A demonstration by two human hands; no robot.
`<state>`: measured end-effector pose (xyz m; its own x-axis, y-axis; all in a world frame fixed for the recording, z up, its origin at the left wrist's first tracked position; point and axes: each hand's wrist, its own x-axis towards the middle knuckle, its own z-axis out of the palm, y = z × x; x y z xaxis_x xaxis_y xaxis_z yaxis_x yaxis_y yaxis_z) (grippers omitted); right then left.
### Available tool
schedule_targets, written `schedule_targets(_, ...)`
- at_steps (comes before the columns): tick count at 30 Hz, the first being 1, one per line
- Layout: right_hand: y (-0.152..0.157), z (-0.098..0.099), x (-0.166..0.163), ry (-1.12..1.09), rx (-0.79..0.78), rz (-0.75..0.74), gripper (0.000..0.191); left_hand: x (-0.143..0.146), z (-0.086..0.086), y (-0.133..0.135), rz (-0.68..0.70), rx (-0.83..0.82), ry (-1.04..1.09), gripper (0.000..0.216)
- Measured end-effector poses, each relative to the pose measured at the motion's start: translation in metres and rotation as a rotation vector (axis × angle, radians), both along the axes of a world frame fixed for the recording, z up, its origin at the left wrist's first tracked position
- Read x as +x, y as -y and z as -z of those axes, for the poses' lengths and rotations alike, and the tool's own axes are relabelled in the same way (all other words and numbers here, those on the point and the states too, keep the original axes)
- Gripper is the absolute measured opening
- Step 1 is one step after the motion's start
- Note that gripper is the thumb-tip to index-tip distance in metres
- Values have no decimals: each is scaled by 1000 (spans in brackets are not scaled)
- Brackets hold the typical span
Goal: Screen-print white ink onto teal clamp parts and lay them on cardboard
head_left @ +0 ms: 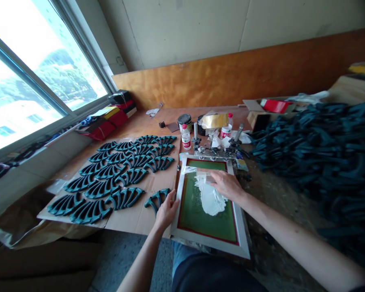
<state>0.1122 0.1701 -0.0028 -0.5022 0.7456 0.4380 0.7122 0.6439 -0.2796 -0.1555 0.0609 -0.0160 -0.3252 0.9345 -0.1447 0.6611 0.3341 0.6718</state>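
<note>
My right hand (226,184) is closed around a pale squeegee (203,174), near the far end of the screen printing frame (242,231). Thick white ink (212,200) lies in a wide patch on the frame's green mesh (191,211), just below the squeegee. At the frame's left edge, my left hand (168,209) has its fingers curled in; what they hold, if anything, is hidden. Right beside that hand, a few dark green curved plastic parts (154,199) lie on the cardboard.
Rows of the same curved parts (97,188) cover the cardboard sheet (124,221) at left. A big heap of them (322,150) is on the right. Behind the frame are metal hinge clamps (214,152), a red-capped bottle (185,138) and a tin (185,121).
</note>
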Motion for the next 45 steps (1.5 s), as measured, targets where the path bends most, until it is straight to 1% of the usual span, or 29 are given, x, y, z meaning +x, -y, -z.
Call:
schedule_targets(2, 19, 12, 6, 11, 22, -125, 12, -2, 0, 0, -1, -13, -7, 55)
schedule_targets(4, 35, 20, 20, 27, 76, -299, 18, -3, 2, 0, 1, -12, 9, 54)
schedule_targets(6, 43, 20, 32, 53, 79, -446, 19, -5, 5, 1, 9, -3, 32, 53)
schedule_targets(7, 43, 18, 35, 67, 57, -492, 18, -5, 6, 1, 15, 3, 42, 53)
schedule_targets(8, 42, 16, 36, 71, 32, -505, 17, -6, 7, 1, 21, 10, 52, 53)
schedule_targets(10, 39, 14, 33, 32, 31, -447, 17, -6, 7, 1, 32, 25, 71, 53)
schedule_targets(13, 45, 27, 27, -81, 202, -365, 26, -5, 4, 1, 26, 32, 98, 55)
schedule_targets(15, 53, 38, 29, -110, 256, -412, 31, -4, 3, 1, 15, 27, 116, 55)
schedule_targets(17, 55, 40, 32, -95, 187, -449, 28, -3, 3, 1, 11, 27, 152, 56)
schedule_targets(19, 45, 30, 32, -99, 89, -411, 21, -4, 1, 0, 24, 35, 208, 59)
schedule_targets(20, 36, 21, 30, -115, 56, -371, 23, -4, -2, 0, 36, 39, 236, 62)
schedule_targets(21, 25, 11, 27, -132, 33, -317, 30, -4, -7, 0, 48, 40, 261, 65)
schedule_targets(23, 0, -13, 21, -145, 8, -176, 50, -4, -23, 1, 61, 25, 302, 72)
schedule_targets(24, -11, -24, 21, -135, 8, -99, 55, -3, -34, 2, 61, 21, 326, 75)
schedule_targets(25, -21, -35, 23, -127, 20, -20, 57, -1, -48, 2, 57, 28, 352, 75)
schedule_targets(27, -37, -49, 39, -172, 82, 129, 52, 7, -78, 1, 51, 74, 391, 67)
schedule_targets(29, -47, -50, 63, -302, 146, 255, 44, 18, -110, -7, 51, 174, 446, 59)
schedule_targets(31, -50, -33, 85, -397, 110, 352, 37, 32, -139, -21, 77, 317, 535, 56)
schedule_targets(33, -42, -1, 94, -386, -1, 363, 33, 47, -165, -40, 131, 466, 624, 50)
schedule_targets(35, -25, 36, 87, -298, -104, 281, 32, 60, -184, -61, 182, 548, 673, 48)
schedule_targets(37, -3, 67, 68, -197, -139, 164, 31, 70, -190, -74, 168, 597, 711, 49)
schedule_targets(38, 8, 78, 57, -149, -143, 128, 28, 74, -186, -77, 130, 634, 732, 49)
schedule_targets(39, 18, 83, 46, -107, -152, 117, 24, 77, -177, -75, 77, 660, 752, 48)
schedule_targets(40, 27, 85, 35, -80, -180, 131, 19, 80, -162, -70, 17, 646, 771, 48)
schedule_targets(41, 36, 82, 26, -73, -228, 161, 15, 83, -142, -61, -30, 559, 788, 48)
schedule_targets(42, 45, 76, 16, -93, -283, 204, 12, 87, -118, -49, -62, 411, 805, 49)
schedule_targets(43, 53, 68, 6, -138, -328, 246, 10, 91, -93, -35, -65, 176, 810, 52)
schedule_targets(44, 62, 60, -3, -198, -348, 271, 9, 96, -68, -20, -33, -94, 813, 55)
schedule_targets(45, 70, 52, -13, -260, -337, 265, 6, 99, -46, -6, -19, -260, 836, 57)
